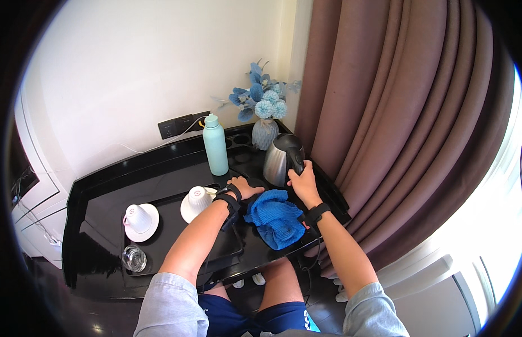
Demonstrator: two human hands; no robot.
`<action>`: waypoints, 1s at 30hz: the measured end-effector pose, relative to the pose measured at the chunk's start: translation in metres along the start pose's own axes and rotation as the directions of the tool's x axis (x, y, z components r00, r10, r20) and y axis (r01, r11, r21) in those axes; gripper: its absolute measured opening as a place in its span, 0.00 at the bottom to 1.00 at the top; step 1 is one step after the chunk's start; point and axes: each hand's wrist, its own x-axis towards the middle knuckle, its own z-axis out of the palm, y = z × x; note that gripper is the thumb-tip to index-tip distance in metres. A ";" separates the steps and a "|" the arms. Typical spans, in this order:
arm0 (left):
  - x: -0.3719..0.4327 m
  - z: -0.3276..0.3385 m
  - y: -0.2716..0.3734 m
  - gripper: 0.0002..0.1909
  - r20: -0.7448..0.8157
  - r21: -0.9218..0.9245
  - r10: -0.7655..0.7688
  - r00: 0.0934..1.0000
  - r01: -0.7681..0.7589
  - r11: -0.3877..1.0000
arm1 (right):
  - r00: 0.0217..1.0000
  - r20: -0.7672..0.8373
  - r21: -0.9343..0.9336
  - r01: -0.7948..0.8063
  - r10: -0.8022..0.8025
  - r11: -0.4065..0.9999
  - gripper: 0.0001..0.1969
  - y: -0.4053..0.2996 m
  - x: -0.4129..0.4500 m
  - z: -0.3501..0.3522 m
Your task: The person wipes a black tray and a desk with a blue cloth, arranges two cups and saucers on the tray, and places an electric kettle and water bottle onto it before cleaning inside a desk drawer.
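My right hand is closed around the black handle of a stainless steel electric kettle, which stands near the back right of a black table. To its left, my left hand rests with fingers apart by a dark round object, perhaps the kettle's base, which it partly hides. Just in front of both hands lies a crumpled blue cloth. Beyond my left hand a mint-green bottle stands upright. An upturned white cup sits on a saucer beside my left wrist.
A black tray holds another upturned cup on a saucer and a glass ashtray. A grey vase with blue artificial flowers stands behind the kettle. Brown curtains hang along the right, and wall sockets sit behind the raised table rim.
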 end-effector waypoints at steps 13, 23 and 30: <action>0.040 -0.006 0.002 0.68 0.040 -0.112 -0.197 0.980 0.200 0.973 | 1.000 -0.002 0.044 -0.028 0.028 0.999 0.18 0.000 -0.003 0.005; 0.038 0.003 -0.006 0.50 -0.168 0.252 0.123 0.978 -0.078 0.965 | 0.999 -0.021 0.067 -0.031 0.032 0.997 0.17 -0.001 -0.005 0.008; 0.039 -0.009 -0.008 0.55 -0.088 0.377 0.252 0.964 -0.202 0.904 | 0.996 -0.089 -0.057 0.005 -0.010 0.998 0.16 0.000 -0.006 0.011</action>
